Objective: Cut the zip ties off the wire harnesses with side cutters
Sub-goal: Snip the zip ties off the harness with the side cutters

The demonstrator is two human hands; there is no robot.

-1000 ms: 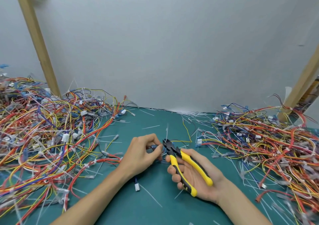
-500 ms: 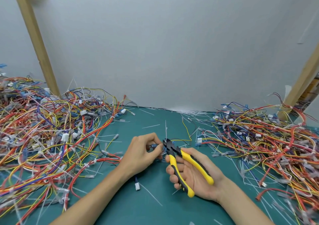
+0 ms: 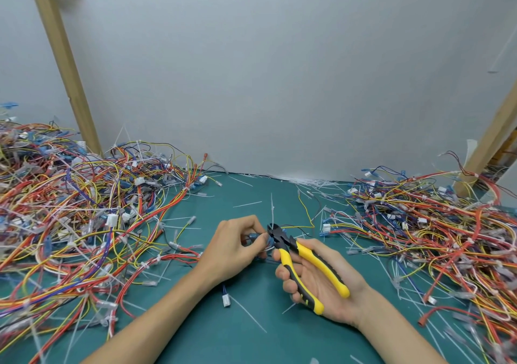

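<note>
Barely anything's moved this last second: my left hand point(image 3: 235, 249) still pinches the small harness point(image 3: 258, 241) just above the mat point(image 3: 251, 335). My right hand point(image 3: 316, 282) grips the side cutters point(image 3: 302, 260), handles spread, nose at the zip tie point(image 3: 271, 214). Not cut yet, I reckon.

Workshop bench: wire heaps point(image 3: 84, 218), green mat point(image 3: 223, 335).

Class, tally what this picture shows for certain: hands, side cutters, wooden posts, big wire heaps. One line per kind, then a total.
Hands: 2, left hand and right hand
Side cutters: 1, in the right hand
Wooden posts: 2, left post and right post
Wire heaps: 2, left heap and right heap
Total: 7
</note>
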